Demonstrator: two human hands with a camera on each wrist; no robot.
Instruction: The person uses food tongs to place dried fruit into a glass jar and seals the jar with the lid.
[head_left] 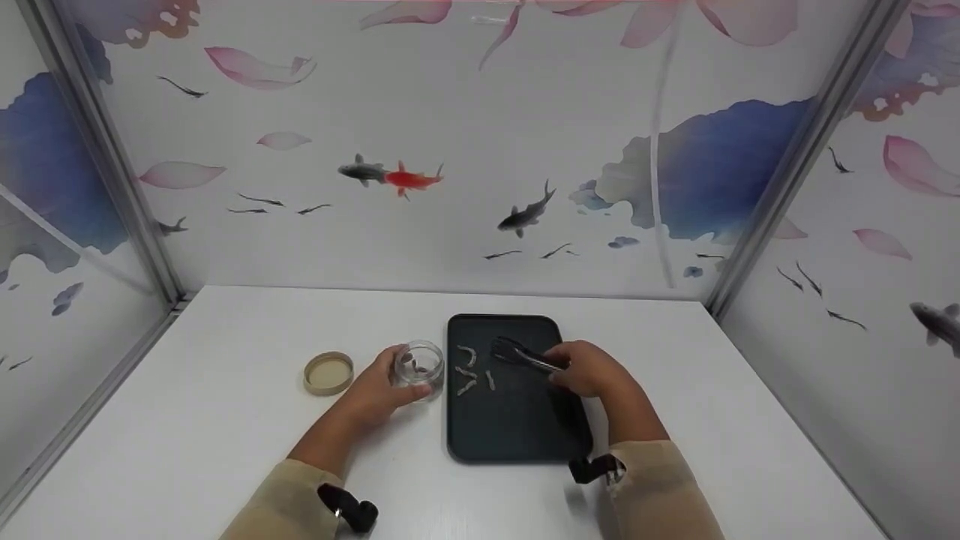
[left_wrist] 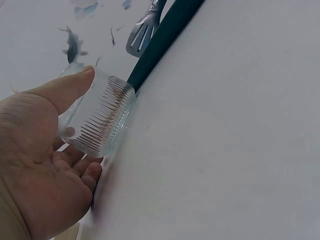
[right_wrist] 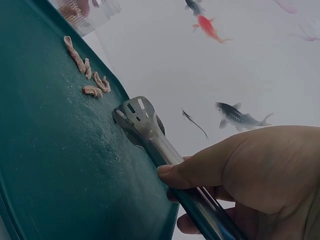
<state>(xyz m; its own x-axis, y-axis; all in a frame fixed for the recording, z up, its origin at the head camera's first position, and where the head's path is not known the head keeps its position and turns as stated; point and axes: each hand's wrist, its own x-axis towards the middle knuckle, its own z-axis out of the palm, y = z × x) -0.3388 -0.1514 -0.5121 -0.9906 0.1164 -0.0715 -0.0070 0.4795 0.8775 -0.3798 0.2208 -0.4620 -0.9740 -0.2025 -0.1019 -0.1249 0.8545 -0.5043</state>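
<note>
Clear ribbed glass jar point(head_left: 420, 365), upright, lid off, on white desk just beside tray's left edge. Metal slotted tongs point(head_left: 525, 357) over tray's far half, tips near pale strips point(head_left: 469, 371).

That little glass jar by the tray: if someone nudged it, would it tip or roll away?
The glass jar stands upright and looks squat, so a nudge would probably slide it, not tip it. Its ribbed wall should give the left hand around it some grip. Laid on its round side it might roll, and being glass, it could crack if dropped.
</note>
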